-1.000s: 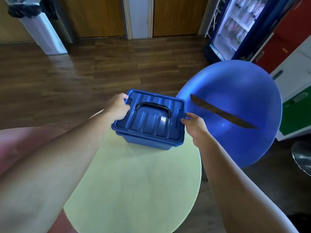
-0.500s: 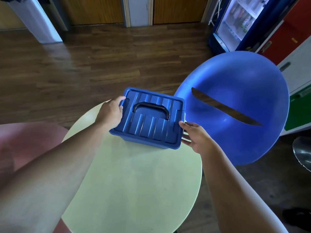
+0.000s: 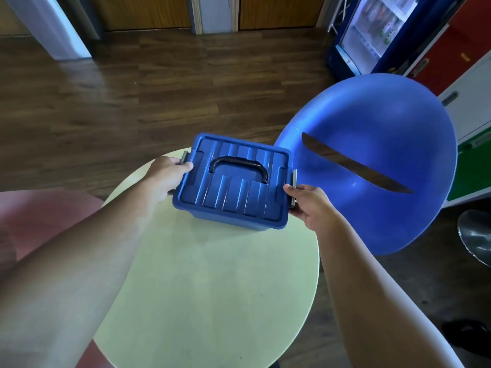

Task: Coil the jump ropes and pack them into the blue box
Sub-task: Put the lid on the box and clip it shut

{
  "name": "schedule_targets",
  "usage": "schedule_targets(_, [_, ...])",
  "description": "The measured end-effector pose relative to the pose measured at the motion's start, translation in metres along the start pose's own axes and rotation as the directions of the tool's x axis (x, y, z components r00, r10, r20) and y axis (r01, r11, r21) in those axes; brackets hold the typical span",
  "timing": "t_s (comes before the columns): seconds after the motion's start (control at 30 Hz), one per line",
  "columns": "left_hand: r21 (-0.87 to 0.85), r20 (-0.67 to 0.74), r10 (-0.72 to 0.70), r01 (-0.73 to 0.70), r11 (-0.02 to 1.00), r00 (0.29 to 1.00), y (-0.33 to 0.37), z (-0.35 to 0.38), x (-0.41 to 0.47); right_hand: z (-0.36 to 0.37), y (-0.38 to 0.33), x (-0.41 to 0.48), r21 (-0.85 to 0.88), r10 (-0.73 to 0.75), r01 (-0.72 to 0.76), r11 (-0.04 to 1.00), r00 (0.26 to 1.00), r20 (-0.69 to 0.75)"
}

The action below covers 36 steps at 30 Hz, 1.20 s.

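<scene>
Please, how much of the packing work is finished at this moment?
Done: unclear; no jump rope is in view and the lid sits on the blue box. In hand: left hand and right hand pinch its grey side latches. Remaining: cannot tell whether the ropes are inside.

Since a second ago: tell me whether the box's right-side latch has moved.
Yes. The grey latch has swung outward from the blue box's right edge, pinched by the right hand.

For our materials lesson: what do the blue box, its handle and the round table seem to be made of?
Blue box: glossy moulded plastic, judging by its ribbed, shiny surface. Handle: black, smooth, likely plastic. Table: pale green matt top, perhaps laminate or painted board; unclear.
</scene>
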State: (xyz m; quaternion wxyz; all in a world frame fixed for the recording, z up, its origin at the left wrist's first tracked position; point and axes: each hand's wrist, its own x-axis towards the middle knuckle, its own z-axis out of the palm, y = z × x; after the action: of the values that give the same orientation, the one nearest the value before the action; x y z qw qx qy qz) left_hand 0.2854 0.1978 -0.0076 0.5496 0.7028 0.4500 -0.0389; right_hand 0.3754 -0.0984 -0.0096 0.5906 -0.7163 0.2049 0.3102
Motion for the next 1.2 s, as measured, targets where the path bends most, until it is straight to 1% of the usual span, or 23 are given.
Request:
schedule_targets(0.07, [0.055,-0.037,0.063,-0.061,0.997,0.997,-0.001,0.000,0.002,0.002,-0.002,0.000,-0.050,-0.034,0.034,0.998,0.999,-0.016])
schedule_targets(0.13, [0.160,-0.081,0.131,-0.117,0.980,0.988,-0.002,0.001,0.002,0.004,-0.003,0.001,-0.118,-0.076,0.070,0.991,0.996,-0.049])
schedule_targets(0.17, [0.193,-0.088,0.145,-0.126,0.973,0.986,-0.001,0.001,0.002,0.005,-0.003,0.001,-0.149,-0.094,0.083,0.985,0.994,-0.063])
schedule_targets(0.2, [0.186,-0.080,0.138,-0.122,0.975,0.987,-0.001,0.001,0.001,0.006,-0.003,0.003,-0.179,-0.105,0.091,0.980,0.992,-0.074])
schedule_targets(0.23, [0.114,-0.052,0.102,-0.096,0.989,0.993,-0.001,-0.001,0.002,0.007,-0.002,0.004,-0.208,-0.112,0.092,0.974,0.990,-0.085])
schedule_targets(0.27, [0.001,-0.012,0.052,-0.052,0.999,0.999,-0.001,-0.003,0.001,0.008,-0.002,0.005,-0.231,-0.115,0.091,0.969,0.989,-0.094])
schedule_targets(0.33, [-0.198,0.098,-0.046,0.065,0.978,0.994,0.001,-0.010,-0.002,0.010,-0.003,0.005,-0.273,-0.122,0.089,0.958,0.987,-0.105])
schedule_targets(0.4, [-0.268,0.160,-0.090,0.131,0.954,0.983,0.001,-0.015,-0.002,0.009,-0.003,0.006,-0.297,-0.129,0.092,0.951,0.986,-0.108])
schedule_targets(0.43, [-0.272,0.173,-0.083,0.129,0.954,0.981,-0.001,-0.016,-0.001,0.009,-0.003,0.006,-0.297,-0.132,0.094,0.950,0.985,-0.110])
schedule_targets(0.5, [-0.254,0.172,-0.036,0.080,0.964,0.984,-0.003,-0.018,0.001,0.009,-0.002,0.007,-0.292,-0.139,0.099,0.951,0.983,-0.120])
schedule_targets(0.57, [-0.200,0.160,0.016,0.017,0.980,0.987,-0.003,-0.019,0.002,0.009,-0.002,0.008,-0.295,-0.145,0.103,0.950,0.981,-0.126])
schedule_targets(0.67, [-0.025,0.130,0.094,-0.091,0.996,0.987,0.003,-0.018,0.004,0.011,-0.001,0.009,-0.306,-0.150,0.104,0.946,0.980,-0.129])
schedule_targets(0.73, [0.108,0.099,0.146,-0.157,0.982,0.984,0.007,-0.016,0.005,0.011,-0.001,0.009,-0.314,-0.156,0.107,0.943,0.979,-0.133])
schedule_targets(0.83, [0.199,0.045,0.175,-0.181,0.963,0.984,0.006,-0.011,0.006,0.012,-0.002,0.010,-0.330,-0.157,0.107,0.938,0.979,-0.130])
schedule_targets(0.9, [0.196,0.018,0.152,-0.153,0.969,0.988,0.004,-0.009,0.008,0.012,-0.001,0.010,-0.335,-0.161,0.109,0.936,0.978,-0.131])
schedule_targets(1.0, [0.158,0.025,0.111,-0.113,0.981,0.994,0.007,-0.009,0.012,0.011,0.000,0.011,-0.347,-0.168,0.111,0.931,0.976,-0.140])
schedule_targets(1.2, [0.108,0.086,0.045,-0.054,0.993,0.995,0.014,-0.009,0.017,0.011,0.001,0.011,-0.328,-0.158,0.106,0.939,0.978,-0.138])
